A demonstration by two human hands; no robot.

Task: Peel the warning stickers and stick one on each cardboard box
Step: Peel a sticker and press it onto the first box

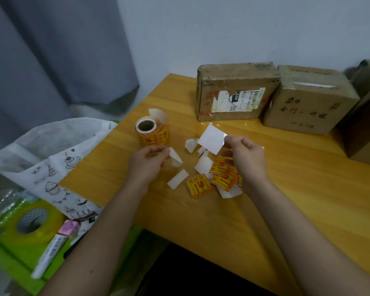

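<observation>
Right hand (247, 154) is pinching a glossy white square, sticker (212, 139) turned blank side up probably, while the left hand (146, 161) grips a curled backing scrap (175, 157), with printed yellow stickers (222, 176) under the right wrist and scuffed cardboard boxes (235, 90) beyond both hands.

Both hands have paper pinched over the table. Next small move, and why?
Probably: carry the white square pinched in the right hand up to the nearest cardboard box and press it on. It shows only its white side and looks peeled; the left hand holds a white strip, likely backing. No yellow warning sticker shows on the boxes.
</observation>
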